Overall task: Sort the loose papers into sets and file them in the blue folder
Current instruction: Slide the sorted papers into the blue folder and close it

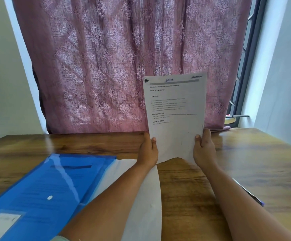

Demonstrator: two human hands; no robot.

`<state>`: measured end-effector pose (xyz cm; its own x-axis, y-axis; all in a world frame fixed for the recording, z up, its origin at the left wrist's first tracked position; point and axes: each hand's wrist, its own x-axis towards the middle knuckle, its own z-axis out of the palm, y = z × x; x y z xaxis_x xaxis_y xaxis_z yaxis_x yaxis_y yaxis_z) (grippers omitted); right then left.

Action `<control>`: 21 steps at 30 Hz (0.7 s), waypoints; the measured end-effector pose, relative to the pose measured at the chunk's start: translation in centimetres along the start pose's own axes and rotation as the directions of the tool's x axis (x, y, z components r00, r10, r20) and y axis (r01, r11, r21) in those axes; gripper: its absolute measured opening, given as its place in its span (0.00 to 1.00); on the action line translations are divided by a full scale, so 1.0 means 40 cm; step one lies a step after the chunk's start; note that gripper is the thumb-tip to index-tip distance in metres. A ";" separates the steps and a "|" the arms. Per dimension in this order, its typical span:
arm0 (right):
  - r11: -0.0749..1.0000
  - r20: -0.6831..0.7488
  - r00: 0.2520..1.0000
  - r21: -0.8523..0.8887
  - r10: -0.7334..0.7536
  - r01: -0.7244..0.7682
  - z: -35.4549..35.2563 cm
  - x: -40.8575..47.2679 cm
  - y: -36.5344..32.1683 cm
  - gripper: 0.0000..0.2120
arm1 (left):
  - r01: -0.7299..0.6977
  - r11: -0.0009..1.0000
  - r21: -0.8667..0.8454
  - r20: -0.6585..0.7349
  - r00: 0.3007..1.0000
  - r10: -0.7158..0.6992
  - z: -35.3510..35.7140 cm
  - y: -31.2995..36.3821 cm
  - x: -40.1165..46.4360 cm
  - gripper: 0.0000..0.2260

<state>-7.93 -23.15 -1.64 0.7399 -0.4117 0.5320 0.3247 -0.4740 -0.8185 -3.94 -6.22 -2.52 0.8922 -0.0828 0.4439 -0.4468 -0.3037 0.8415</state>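
From the head camera, the left hand (148,150) and the right hand (204,148) each have a grip on a lower side edge of a printed paper set (175,108), thumbs on its face, holding it upright above the wooden table (245,153) in front of a mauve patterned curtain (115,58). The blue folder (42,188) lies flat on the table at the left, under the left forearm, with a white sheet (141,197) sticking out from its right side. A further paper edge (249,190) shows beside the right forearm.
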 end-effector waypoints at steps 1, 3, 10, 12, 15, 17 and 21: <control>1.000 -0.004 1.000 -0.008 0.000 0.000 0.001 0.000 -0.004 0.06 | 0.021 1.000 0.000 0.013 1.000 -0.021 0.000 0.006 0.002 0.19; 0.999 0.021 1.000 -0.034 -0.006 0.006 0.004 -0.006 -0.006 0.07 | 0.057 0.998 0.000 0.017 0.998 -0.057 -0.001 0.018 0.001 0.18; 0.983 0.092 0.994 -0.170 -0.059 0.074 -0.001 -0.023 -0.002 0.17 | 0.034 0.994 0.103 -0.004 0.999 -0.034 -0.083 0.114 0.007 0.15; 0.993 0.059 0.998 -0.107 -0.035 0.041 -0.008 -0.031 -0.018 0.19 | 0.043 0.992 0.121 0.008 0.999 -0.044 -0.136 0.147 0.005 0.14; 0.986 0.119 0.989 0.130 0.092 -0.108 -0.013 -0.065 -0.054 0.19 | 0.088 0.992 0.093 0.014 0.996 -0.089 -0.229 0.181 -0.030 0.14; 0.939 0.188 0.967 0.266 0.173 -0.220 -0.010 -0.076 -0.082 0.15 | 0.138 0.990 0.002 -0.026 0.990 -0.138 -0.285 0.191 -0.064 0.14; 0.835 0.425 0.879 0.385 0.217 -0.392 0.001 -0.091 -0.192 0.13 | 0.230 0.964 -0.133 -0.100 0.965 -0.244 -0.406 0.196 -0.161 0.15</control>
<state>-13.09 -18.00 2.70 0.9710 -0.1343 0.1977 0.2077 0.0655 -0.9760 -14.26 7.34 6.21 0.9633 0.0892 0.2532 -0.2338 -0.1853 0.9545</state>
